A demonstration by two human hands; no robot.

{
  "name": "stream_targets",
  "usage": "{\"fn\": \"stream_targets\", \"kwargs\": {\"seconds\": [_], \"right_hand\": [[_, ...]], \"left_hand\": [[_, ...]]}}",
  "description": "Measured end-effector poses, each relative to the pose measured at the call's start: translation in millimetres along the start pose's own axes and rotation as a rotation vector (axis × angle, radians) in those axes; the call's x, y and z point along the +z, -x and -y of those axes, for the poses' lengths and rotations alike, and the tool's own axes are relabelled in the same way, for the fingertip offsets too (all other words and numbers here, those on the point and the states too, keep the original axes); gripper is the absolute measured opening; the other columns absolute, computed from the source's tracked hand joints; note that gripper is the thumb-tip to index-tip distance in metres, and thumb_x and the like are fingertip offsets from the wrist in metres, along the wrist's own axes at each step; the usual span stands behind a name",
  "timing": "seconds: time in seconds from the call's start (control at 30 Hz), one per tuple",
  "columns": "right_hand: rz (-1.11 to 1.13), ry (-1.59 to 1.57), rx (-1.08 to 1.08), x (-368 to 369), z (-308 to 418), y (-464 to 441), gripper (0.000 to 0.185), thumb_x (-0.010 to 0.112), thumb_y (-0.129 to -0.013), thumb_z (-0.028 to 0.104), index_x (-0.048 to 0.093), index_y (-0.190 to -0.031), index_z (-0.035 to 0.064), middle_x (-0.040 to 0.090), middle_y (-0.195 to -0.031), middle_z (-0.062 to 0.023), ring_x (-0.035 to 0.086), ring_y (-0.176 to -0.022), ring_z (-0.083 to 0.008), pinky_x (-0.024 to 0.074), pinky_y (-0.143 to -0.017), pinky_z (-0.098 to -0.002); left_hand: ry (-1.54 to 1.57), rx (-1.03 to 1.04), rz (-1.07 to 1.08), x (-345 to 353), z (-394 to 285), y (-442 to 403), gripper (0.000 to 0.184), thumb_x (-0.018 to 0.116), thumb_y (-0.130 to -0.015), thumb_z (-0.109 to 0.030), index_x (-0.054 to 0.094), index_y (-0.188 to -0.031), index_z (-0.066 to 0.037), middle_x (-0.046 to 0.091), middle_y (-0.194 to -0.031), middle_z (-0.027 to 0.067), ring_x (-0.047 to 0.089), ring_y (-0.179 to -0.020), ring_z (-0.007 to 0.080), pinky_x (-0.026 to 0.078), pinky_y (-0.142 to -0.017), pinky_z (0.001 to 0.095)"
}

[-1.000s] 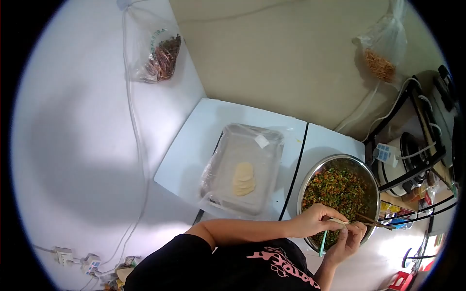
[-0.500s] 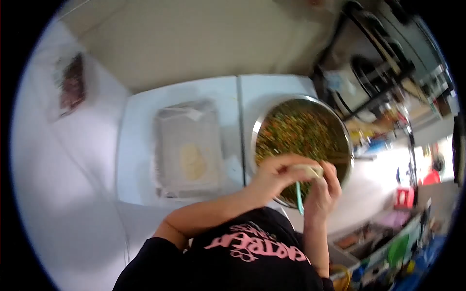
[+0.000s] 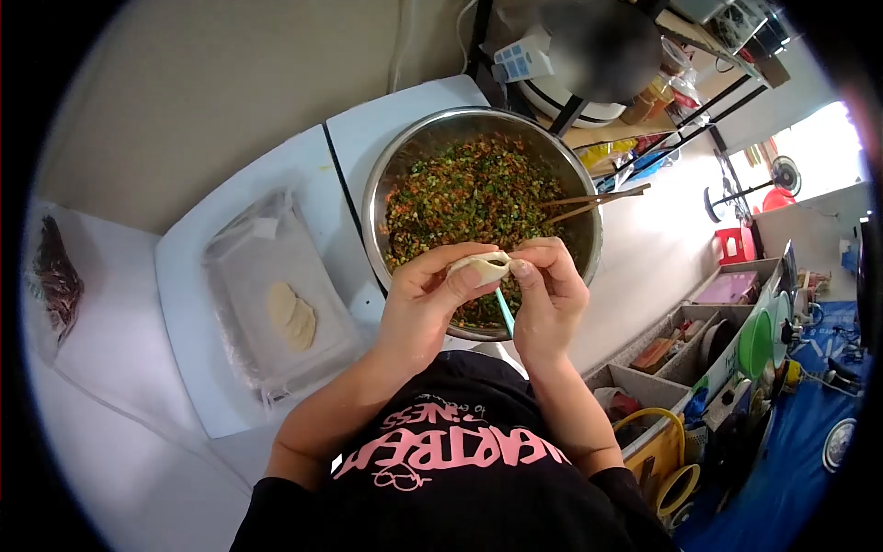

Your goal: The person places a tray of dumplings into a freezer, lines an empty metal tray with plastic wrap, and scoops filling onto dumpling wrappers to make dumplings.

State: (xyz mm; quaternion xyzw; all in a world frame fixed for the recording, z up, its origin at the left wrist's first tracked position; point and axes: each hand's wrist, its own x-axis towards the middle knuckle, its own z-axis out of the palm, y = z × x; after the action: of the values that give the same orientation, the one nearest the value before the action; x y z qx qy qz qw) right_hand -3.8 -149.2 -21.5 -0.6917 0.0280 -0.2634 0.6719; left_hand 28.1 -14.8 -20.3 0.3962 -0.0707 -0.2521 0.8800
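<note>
A pale dumpling (image 3: pixel 480 266), folded over with a gap in its edge, is held between both hands above the near side of a large steel bowl (image 3: pixel 375 175). My left hand (image 3: pixel 425 299) is closed around its left side, thumb in front. At its right end, my right hand (image 3: pixel 552 299) pinches the dough between thumb and fingers. Chopped green and orange filling (image 3: pixel 474 189) fills the bowl. Wooden chopsticks (image 3: pixel 598 200) rest over its right rim. Below the dumpling, a teal handle (image 3: pixel 505 313) slants out of the bowl between my hands; its far end is hidden.
Left of the bowl, a plastic-lined tray (image 3: pixel 241 340) holds a few overlapping dough wrappers (image 3: pixel 292 317). Both stand on a pale blue surface (image 3: pixel 189 304) against the wall. A black-framed shelf (image 3: pixel 570 115) rises behind the bowl. Divided grey bins (image 3: pixel 648 386) stand lower right.
The view has turned and sharpened, so the bowl and tray appear farther left. Both hands stay on the dumpling, and the gap in its edge now faces the camera.
</note>
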Motion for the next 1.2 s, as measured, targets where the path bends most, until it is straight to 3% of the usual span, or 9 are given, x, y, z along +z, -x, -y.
{"fn": "stream_targets", "kwargs": {"seconds": [0.13,0.23,0.33,0.63,0.73,0.87,1.0,1.2], "right_hand": [[-0.004,0.055,-0.062,0.1,-2.0,-0.5,0.006,0.06,-0.08,-0.004,0.061,-0.085,-0.0037,0.057,-0.085,-0.0089,0.053,-0.078,-0.0151,0.0419,-0.068,-0.0234],[-0.005,0.116,0.006,1.1,2.1,-2.1,0.011,0.062,-0.078,-0.003,0.065,-0.088,-0.0031,0.058,-0.084,-0.0087,0.055,-0.076,-0.0152,0.0427,-0.066,-0.0233],[0.07,0.15,-0.11,-2.7,-2.5,-2.3,0.017,0.065,-0.075,-0.003,0.067,-0.092,-0.0023,0.059,-0.084,-0.0092,0.056,-0.076,-0.0159,0.0437,-0.066,-0.0238],[0.031,0.099,-0.057,0.2,2.9,-2.0,0.008,0.063,-0.075,-0.005,0.062,-0.083,-0.0032,0.059,-0.084,-0.01,0.056,-0.076,-0.0178,0.0443,-0.066,-0.0255],[0.123,0.2,-0.166,-4.8,-2.1,-3.0,0.01,0.063,-0.073,-0.007,0.061,-0.082,-0.0031,0.059,-0.084,-0.0111,0.057,-0.076,-0.02,0.0445,-0.067,-0.0271],[0.068,0.214,-0.167,-3.7,-5.4,-3.8,0.011,0.063,-0.07,-0.006,0.06,-0.079,-0.0018,0.059,-0.082,-0.0124,0.057,-0.075,-0.0246,0.0452,-0.068,-0.0307],[0.099,0.208,-0.072,-5.6,3.0,-3.7,0.021,0.063,-0.076,-0.001,0.068,-0.095,0.0033,0.062,-0.087,-0.0098,0.058,-0.08,-0.021,0.0463,-0.071,-0.0294],[0.109,0.223,-0.196,-7.7,-4.3,-5.0,0.02,0.065,-0.071,-0.001,0.068,-0.09,0.0032,0.058,-0.082,-0.0073,0.055,-0.077,-0.0224,0.0434,-0.068,-0.0301]], "left_hand": [[0.0,0.012,-0.027,-0.6,1.1,-0.7,0.027,0.056,-0.089,-0.009,0.055,-0.113,0.005,0.059,-0.109,0.0122,0.058,-0.101,0.0181,0.05,-0.09,0.0324],[-0.02,0.025,-0.078,-3.5,1.1,-1.7,0.028,0.057,-0.089,-0.009,0.055,-0.113,0.004,0.059,-0.108,0.0121,0.058,-0.1,0.0178,0.05,-0.089,0.0316],[-0.052,0.039,-0.029,-5.1,-1.3,-0.9,0.027,0.057,-0.089,-0.009,0.057,-0.112,0.003,0.06,-0.107,0.0117,0.059,-0.099,0.0175,0.05,-0.088,0.0303],[-0.042,0.043,-0.048,-3.3,0.1,-2.4,0.02,0.059,-0.088,-0.009,0.051,-0.103,-0.001,0.061,-0.099,0.0082,0.06,-0.093,0.0143,0.051,-0.082,0.0275],[-0.044,0.037,-0.034,-6.7,3.1,-0.4,0.019,0.061,-0.086,-0.006,0.052,-0.103,-0.001,0.06,-0.097,0.0072,0.059,-0.092,0.0135,0.051,-0.081,0.0266],[-0.208,0.004,-0.071,-5.0,5.4,0.3,0.02,0.061,-0.083,0.0,0.053,-0.102,-0.001,0.061,-0.097,0.0062,0.059,-0.091,0.0133,0.048,-0.08,0.0238],[-0.273,0.005,-0.074,-2.4,0.1,-0.4,0.023,0.061,-0.081,0.004,0.054,-0.102,-0.002,0.061,-0.1,0.0075,0.059,-0.092,0.0132,0.046,-0.081,0.0226],[-0.299,0.038,-0.059,0.0,-1.5,0.1,0.025,0.061,-0.08,0.007,0.051,-0.101,-0.002,0.061,-0.103,0.0095,0.058,-0.093,0.0127,0.046,-0.081,0.023]]}}
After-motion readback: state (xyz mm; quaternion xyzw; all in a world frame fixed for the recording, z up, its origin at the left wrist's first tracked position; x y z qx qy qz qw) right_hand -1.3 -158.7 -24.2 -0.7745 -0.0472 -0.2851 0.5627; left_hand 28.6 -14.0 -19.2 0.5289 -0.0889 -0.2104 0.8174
